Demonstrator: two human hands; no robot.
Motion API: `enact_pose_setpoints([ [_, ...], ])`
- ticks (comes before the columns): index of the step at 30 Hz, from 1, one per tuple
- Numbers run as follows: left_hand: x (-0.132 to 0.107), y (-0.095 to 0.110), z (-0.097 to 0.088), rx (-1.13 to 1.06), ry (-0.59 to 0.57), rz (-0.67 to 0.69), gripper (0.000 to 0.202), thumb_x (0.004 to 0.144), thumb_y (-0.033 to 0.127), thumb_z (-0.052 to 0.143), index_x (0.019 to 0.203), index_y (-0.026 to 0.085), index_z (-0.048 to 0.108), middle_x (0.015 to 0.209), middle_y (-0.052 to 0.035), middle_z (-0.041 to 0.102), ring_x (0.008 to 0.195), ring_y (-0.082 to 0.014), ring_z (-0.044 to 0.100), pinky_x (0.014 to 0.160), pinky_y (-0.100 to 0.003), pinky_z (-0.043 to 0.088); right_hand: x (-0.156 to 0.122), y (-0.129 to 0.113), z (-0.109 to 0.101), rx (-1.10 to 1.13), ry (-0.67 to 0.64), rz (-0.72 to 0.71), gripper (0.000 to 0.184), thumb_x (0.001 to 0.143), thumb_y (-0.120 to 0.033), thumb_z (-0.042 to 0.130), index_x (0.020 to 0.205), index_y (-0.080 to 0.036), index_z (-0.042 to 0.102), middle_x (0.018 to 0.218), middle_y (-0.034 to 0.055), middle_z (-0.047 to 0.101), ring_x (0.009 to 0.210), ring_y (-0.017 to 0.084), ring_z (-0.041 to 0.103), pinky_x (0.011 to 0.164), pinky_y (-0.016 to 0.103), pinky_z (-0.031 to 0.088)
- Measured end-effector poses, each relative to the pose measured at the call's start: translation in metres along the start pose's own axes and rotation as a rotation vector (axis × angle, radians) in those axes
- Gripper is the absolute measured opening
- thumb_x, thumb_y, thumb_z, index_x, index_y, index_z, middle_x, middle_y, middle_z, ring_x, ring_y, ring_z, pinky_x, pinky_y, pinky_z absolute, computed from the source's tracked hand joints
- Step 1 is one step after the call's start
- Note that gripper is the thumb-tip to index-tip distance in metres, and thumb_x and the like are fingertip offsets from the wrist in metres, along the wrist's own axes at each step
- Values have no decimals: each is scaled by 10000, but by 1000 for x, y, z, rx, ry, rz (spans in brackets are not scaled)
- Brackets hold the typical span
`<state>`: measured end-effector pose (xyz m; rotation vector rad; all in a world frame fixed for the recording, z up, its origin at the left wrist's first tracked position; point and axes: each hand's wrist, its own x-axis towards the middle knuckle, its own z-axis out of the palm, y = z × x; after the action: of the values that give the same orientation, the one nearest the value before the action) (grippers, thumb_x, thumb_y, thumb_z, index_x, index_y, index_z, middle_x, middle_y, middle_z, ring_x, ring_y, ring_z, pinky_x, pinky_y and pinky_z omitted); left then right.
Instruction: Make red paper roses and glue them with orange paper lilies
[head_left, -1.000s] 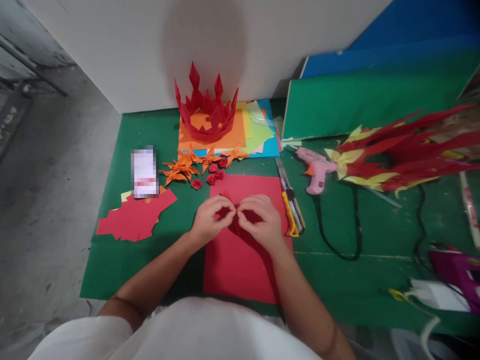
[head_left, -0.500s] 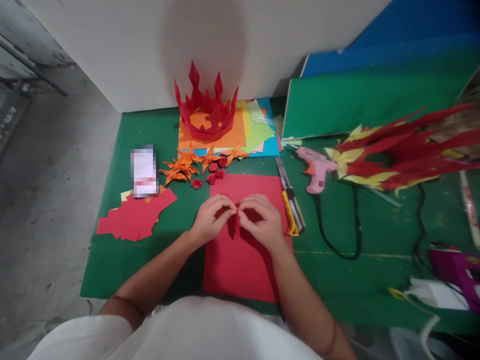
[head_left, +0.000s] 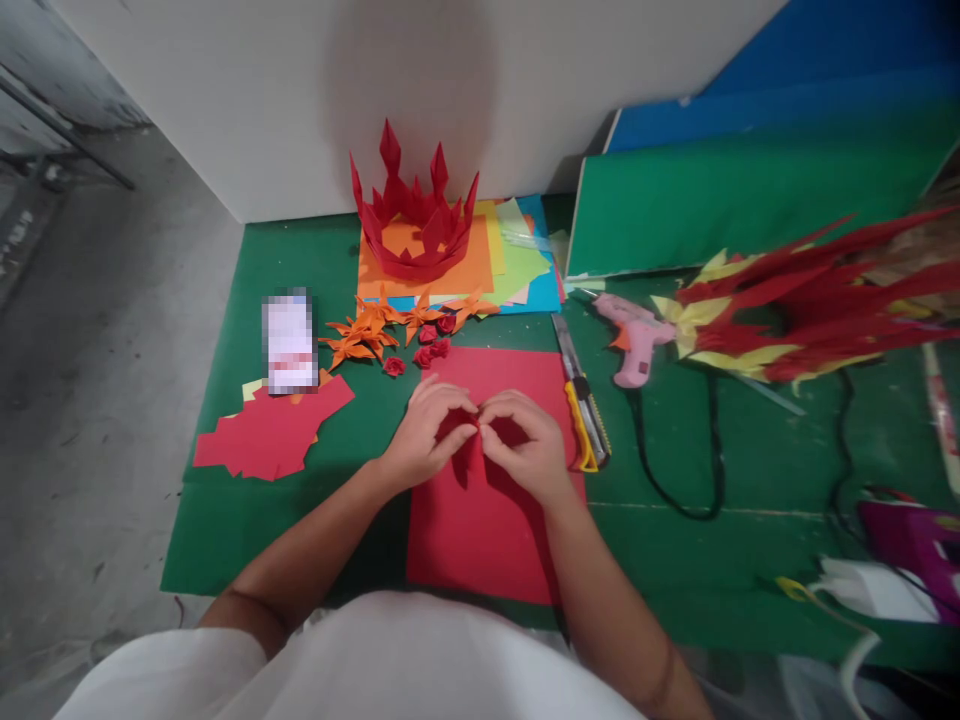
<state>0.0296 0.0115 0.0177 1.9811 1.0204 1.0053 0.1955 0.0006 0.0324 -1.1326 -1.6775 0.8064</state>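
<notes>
My left hand (head_left: 430, 432) and my right hand (head_left: 527, 440) meet fingertip to fingertip, both pinching a small folded piece of red paper (head_left: 474, 455). Much of that piece is hidden by the fingers and blends with the red sheet (head_left: 480, 540) lying flat beneath. Just beyond the left hand sit several small red paper roses (head_left: 431, 352) and a cluster of orange paper flowers (head_left: 367, 332). To the right of the right hand lies a yellow-handled utility knife (head_left: 581, 395) with its blade out.
A red paper crown (head_left: 412, 225) stands on stacked coloured sheets (head_left: 529, 265) by the white wall. Cut red papers (head_left: 270, 435) and a phone (head_left: 290, 340) lie left. A pink glue gun (head_left: 634, 335), its black cord, and a red-and-yellow paper piece (head_left: 810, 300) occupy the right.
The left hand's fingers have shifted slightly, with one finger now raised off the others. Both hands stay pinched on the red paper in nearly the same place.
</notes>
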Motion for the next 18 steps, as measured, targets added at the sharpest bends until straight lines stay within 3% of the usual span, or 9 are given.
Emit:
enact_pose_setpoints([
  [3,0,-1,1,5,15,-19,180,909,366,493,888,209,581,850,-40,676,845,-182,623,982,-420,410,-2,1,0,-4,0,55,78,790,-154,578,754,-222,586,744,11,653,716,171,608,686,326,487],
  [8,0,-1,2,-22,96,-24,185,896,357,524,817,199,577,779,-40,666,770,-166,619,764,-317,486,-3,5,-1,94,-27,130,51,825,-208,587,800,-226,628,790,21,673,756,175,632,725,333,509],
  [18,1,3,3,-75,207,-80,176,848,328,606,736,198,646,707,-25,705,692,-154,633,751,-328,503,-4,11,2,223,-49,296,117,784,-328,678,816,-222,640,835,32,672,770,180,634,714,341,544],
])
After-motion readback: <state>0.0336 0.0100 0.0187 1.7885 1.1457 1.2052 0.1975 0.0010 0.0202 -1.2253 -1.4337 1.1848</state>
